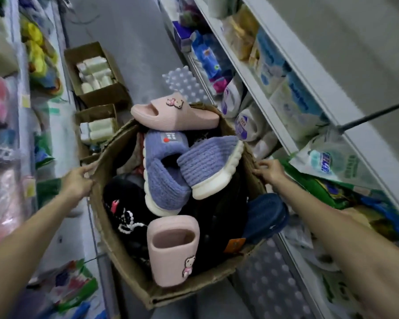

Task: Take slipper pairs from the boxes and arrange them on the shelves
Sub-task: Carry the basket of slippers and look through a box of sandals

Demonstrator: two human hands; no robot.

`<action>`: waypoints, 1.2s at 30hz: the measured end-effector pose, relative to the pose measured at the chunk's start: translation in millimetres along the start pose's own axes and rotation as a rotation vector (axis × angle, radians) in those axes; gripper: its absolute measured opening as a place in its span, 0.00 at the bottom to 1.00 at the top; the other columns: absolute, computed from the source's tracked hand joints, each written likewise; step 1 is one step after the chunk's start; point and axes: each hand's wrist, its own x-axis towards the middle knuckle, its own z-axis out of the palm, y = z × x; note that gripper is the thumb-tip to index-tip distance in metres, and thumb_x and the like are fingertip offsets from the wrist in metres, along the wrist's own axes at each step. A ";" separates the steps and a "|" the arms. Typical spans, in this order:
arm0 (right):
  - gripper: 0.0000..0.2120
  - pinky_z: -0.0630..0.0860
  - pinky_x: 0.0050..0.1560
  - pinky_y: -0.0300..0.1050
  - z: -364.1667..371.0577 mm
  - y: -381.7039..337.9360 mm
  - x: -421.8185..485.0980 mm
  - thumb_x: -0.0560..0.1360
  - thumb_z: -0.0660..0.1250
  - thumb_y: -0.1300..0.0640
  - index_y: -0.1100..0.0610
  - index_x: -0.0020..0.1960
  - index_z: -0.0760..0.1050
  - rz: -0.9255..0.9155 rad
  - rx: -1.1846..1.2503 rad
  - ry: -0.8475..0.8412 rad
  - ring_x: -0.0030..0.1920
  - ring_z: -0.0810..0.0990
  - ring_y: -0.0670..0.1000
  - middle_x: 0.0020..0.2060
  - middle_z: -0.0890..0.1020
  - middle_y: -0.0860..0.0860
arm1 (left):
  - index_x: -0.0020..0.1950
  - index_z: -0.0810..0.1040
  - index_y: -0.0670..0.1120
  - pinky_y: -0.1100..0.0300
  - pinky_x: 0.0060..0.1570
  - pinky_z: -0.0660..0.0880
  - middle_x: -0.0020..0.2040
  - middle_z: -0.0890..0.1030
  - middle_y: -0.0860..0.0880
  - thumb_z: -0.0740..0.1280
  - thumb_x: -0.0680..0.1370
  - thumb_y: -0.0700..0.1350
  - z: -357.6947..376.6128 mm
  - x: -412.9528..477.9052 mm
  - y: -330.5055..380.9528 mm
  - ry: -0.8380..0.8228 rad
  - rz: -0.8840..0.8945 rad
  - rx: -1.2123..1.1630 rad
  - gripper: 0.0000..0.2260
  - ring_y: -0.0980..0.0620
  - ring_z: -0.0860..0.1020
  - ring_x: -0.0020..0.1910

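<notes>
A single wide-angle view from the person's head looks steeply down and forward along a narrow aisle. The cardboard box (pixel 122 265) sits close under the lens and fills the centre of the frame. Both forearms enter from the lower corners, with the left hand (pixel 79 180) and right hand (pixel 268 172) gripping the box's sides. Shelves (pixel 313 84) bend along the left and right edges, and the floor (pixel 129 31) recedes toward the upper middle.

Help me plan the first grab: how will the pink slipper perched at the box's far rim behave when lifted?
The pink slipper looks like thick moulded foam: probably light and keeps its shape. It lies on top, right at the rim of the box, so a nudge might tip it out. Its ribbed strap should grip well.
</notes>
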 end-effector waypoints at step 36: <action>0.18 0.72 0.25 0.28 68.8 42.2 410.4 0.72 0.71 0.67 0.66 0.62 0.76 0.193 0.008 0.215 0.26 0.76 0.40 0.51 0.81 0.63 | 0.73 0.68 0.48 0.58 0.48 0.75 0.48 0.79 0.43 0.64 0.79 0.34 279.4 413.8 40.6 -0.176 0.057 0.071 0.24 0.50 0.76 0.38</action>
